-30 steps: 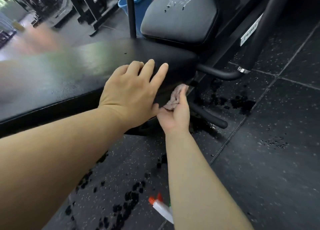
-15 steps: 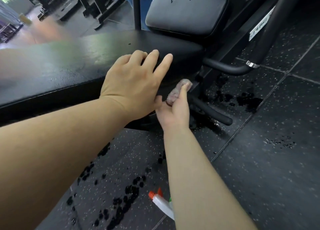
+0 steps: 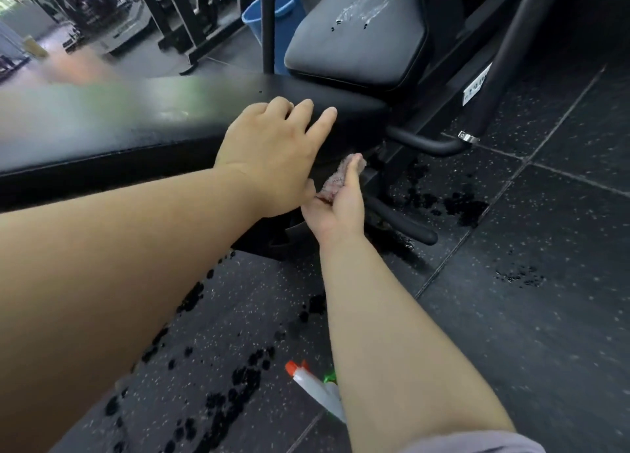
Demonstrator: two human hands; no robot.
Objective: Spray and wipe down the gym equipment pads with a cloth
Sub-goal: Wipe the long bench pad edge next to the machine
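Down at the near end of the long black pad (image 3: 136,118), I have my left hand (image 3: 269,156) lying flat on top, fingers straight and a little fanned, gripping nothing. Just below it, under the pad's edge, my right hand (image 3: 337,210) is turned palm-up and holds the cloth (image 3: 335,179), a pinkish bunched rag pinched between thumb and fingers, its tip reaching toward the dark underside; I can't tell whether the rag actually touches the pad there. Right behind that hand runs a black tube (image 3: 402,224) of the machine's frame, low over the floor (image 3: 511,333). Beyond the long pad sits the grey seat pad (image 3: 358,50), pale streaks and a few dark drops at its far end. A blue bucket (image 3: 276,12) stands behind it, partly hidden by an upright black post. On the speckled rubber tiles I see dark wet splotches (image 3: 238,384) beneath my arms and more beside the tube. The spray bottle (image 3: 313,388), white with an orange nozzle, lies on the floor, half covered by my right forearm.
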